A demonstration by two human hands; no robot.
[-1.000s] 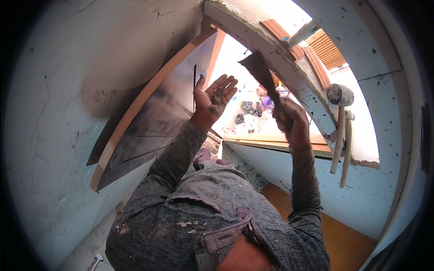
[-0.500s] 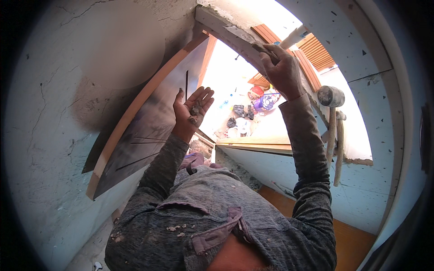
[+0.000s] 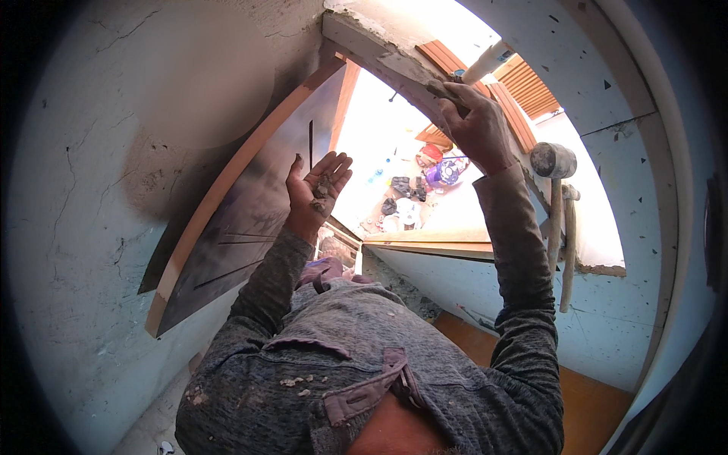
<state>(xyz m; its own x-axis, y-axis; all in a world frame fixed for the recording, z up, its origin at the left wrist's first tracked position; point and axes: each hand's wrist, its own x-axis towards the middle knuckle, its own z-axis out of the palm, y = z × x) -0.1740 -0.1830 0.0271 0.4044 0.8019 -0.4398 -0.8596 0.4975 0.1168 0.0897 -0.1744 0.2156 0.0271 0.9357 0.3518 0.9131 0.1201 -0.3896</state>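
My left hand [image 3: 317, 189] is held palm up in front of the window opening, fingers spread, with small grey mortar crumbs [image 3: 321, 194] lying in the palm. My right hand [image 3: 476, 125] is raised to the plastered upper edge of the window frame [image 3: 379, 49] and grips a scraper [image 3: 442, 89]. Only the scraper's handle end shows above the fingers, pressed against the frame; its blade is hidden. Both arms wear a grey knitted sleeve dusted with plaster bits.
An open window sash [image 3: 250, 205] with a wooden frame and dark pane stands at the left against a cracked pale blue wall. A mallet [image 3: 552, 161] leans on the right reveal. A wooden sill [image 3: 432, 244] lies below; an orange floor [image 3: 584, 394] is at lower right.
My right hand rose with the scraper from chest height to the top of the window frame. My left hand dropped slightly to the left and stays palm up with the crumbs.
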